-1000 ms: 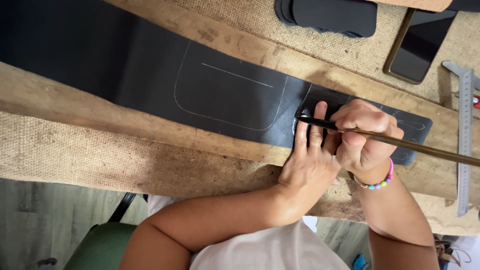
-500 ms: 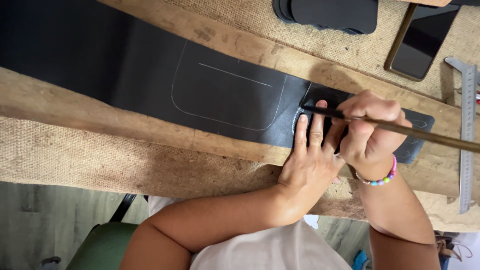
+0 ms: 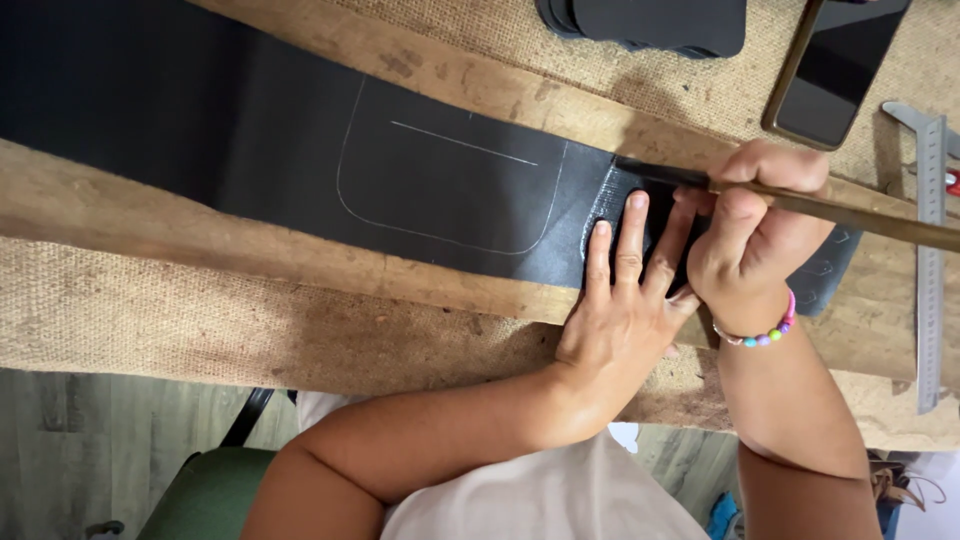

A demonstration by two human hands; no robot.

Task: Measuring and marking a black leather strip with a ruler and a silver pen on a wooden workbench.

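Step in hand, by the look of it: tracing or scoring round a template on the black leather strip (image 3: 300, 150). The strip lay flat along the wooden board (image 3: 120, 220), running from the board's far left end to just past the hands. Matte, dark, smooth; a pale outline of a rounded pocket shape (image 3: 450, 170) was already marked on it, with one straight line inside, just left of the hands.

Left hand (image 3: 620, 300): open, fingers spread flat and pressed down on a dark template piece (image 3: 615, 195) lying on the strip. Nothing clasped; it pinned by pressure only.

Right hand (image 3: 750, 220): closed tight in a fist round a long thin brown-handled tool (image 3: 860, 215), the shaft running out to the right over the board. The tip sat at the template's far edge, just beyond the left fingertips.

Judgement: the next stroke would call for the template to stay pinned without creeping, and the tip to hug its edge round the corner.

Off the board: burlap cloth (image 3: 150, 320) under it; a stack of dark cut pieces (image 3: 650, 20) beyond its far edge; a phone (image 3: 835, 70) and a steel square (image 3: 932, 250) at its right end. Beaded bracelet (image 3: 765, 335) on the right wrist.
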